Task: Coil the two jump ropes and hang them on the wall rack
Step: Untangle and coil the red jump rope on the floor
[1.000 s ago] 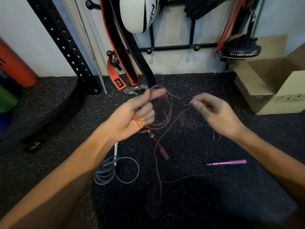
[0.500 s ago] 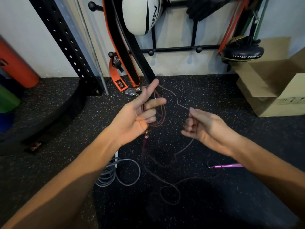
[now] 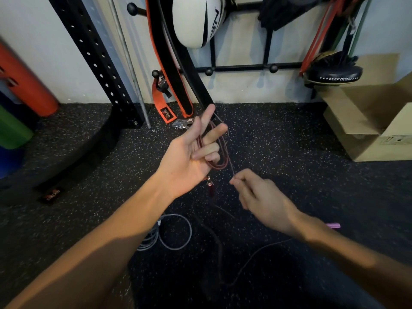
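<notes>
My left hand is raised palm up with loops of the thin dark red jump rope wound around its fingers; one red handle dangles below it. My right hand pinches the same rope's loose strand just right of the coil. The rest of that strand trails over the floor to the second, pink handle, which peeks out behind my right forearm. A grey jump rope lies coiled on the floor under my left forearm. The black wall rack with round pegs runs along the wall ahead.
A black-and-orange belt, a white ball and resistance bands hang on the rack. A black pad sits at its right end, above an open cardboard box. A black perforated upright stands left, beside orange and green rollers.
My right hand has come down and in from the upper right, laying another loop over the left fingers, then slid down the strand. The loose rope on the floor has shortened.
</notes>
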